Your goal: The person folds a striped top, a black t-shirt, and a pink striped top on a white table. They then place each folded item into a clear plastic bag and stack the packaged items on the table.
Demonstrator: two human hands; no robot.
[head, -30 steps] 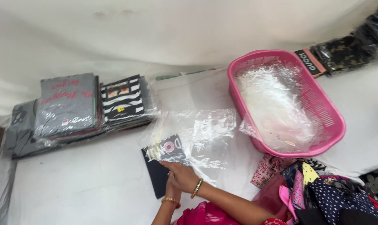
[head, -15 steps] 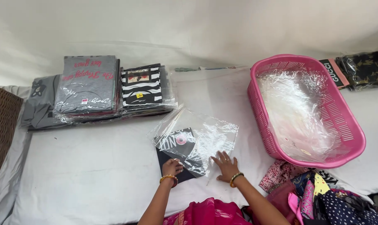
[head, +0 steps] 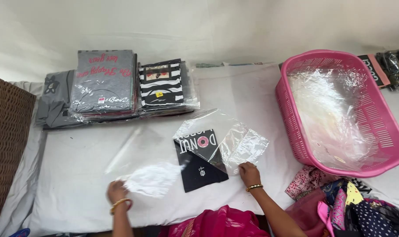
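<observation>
The left hand (head: 117,192) rests near the front edge of a white-covered surface (head: 76,175), its fingers pinching the near corner of a loose sheet of clear plastic (head: 149,173) that spreads out flat toward the middle. The right hand (head: 249,173) lies palm down with fingers together, pressing on the lower edge of a clear plastic bag (head: 228,140); whether it grips the film or only holds it flat, I cannot tell. A folded black garment (head: 200,160) with a pink and white print sits between the two hands, its far half slipped under the bag and its near half bare on the sheet. Both wrists wear gold bangles. Further back on the left stand stacks of bagged garments (head: 105,85), grey ones beside a black-and-white striped one (head: 162,83). On the right a pink plastic basket (head: 386,131) holds crumpled clear film, and just in front of it lies a heap of patterned cloth (head: 340,197).
</observation>
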